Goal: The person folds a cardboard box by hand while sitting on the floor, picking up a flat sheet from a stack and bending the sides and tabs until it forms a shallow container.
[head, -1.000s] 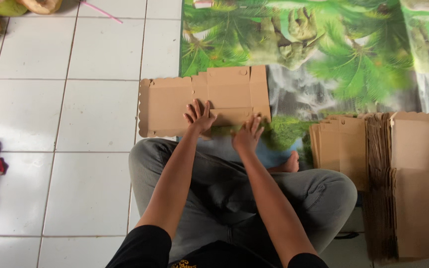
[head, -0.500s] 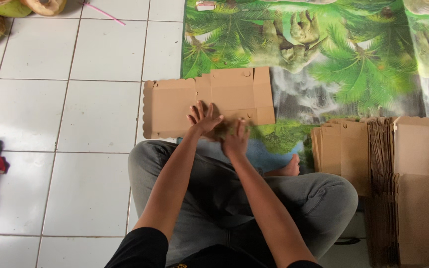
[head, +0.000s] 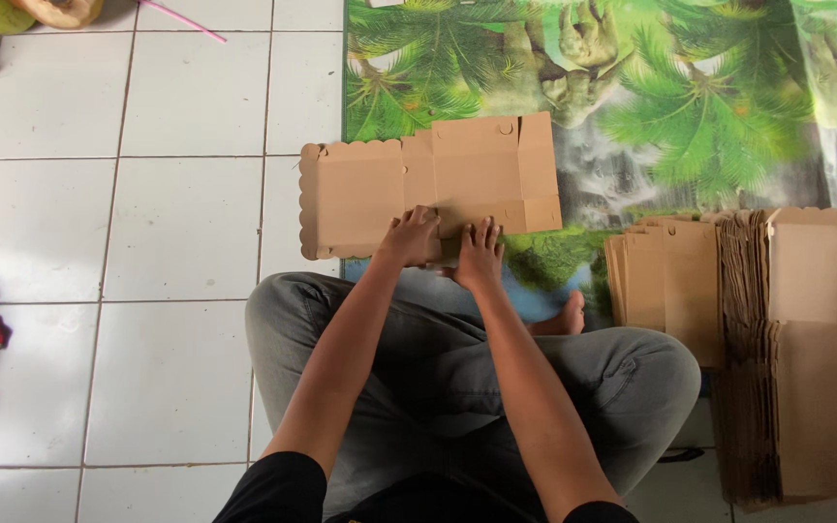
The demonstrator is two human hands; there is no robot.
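Cardboard blank [head: 438, 184]: flat brown die-cut sheet with a scalloped left edge, lying on the floor half on white tiles, half on the mat, directly under and beyond both sets of fingers.
Left hand [head: 411, 235]: pressed on the sheet's near edge, fingers [head: 421, 215] close together and curled down onto the card.
Right hand [head: 480, 254]: just beside the left, fingers [head: 483, 230] slightly spread, tips pushing on the same near edge.
Mat [head: 690, 107]: printed with green palm leaves, spread beyond the fingers and to their right.
Stack of blanks [head: 787, 349]: more brown cardboard, piled well to the right of the fingers.
Tiles [head: 147, 242]: white floor left of the fingers.
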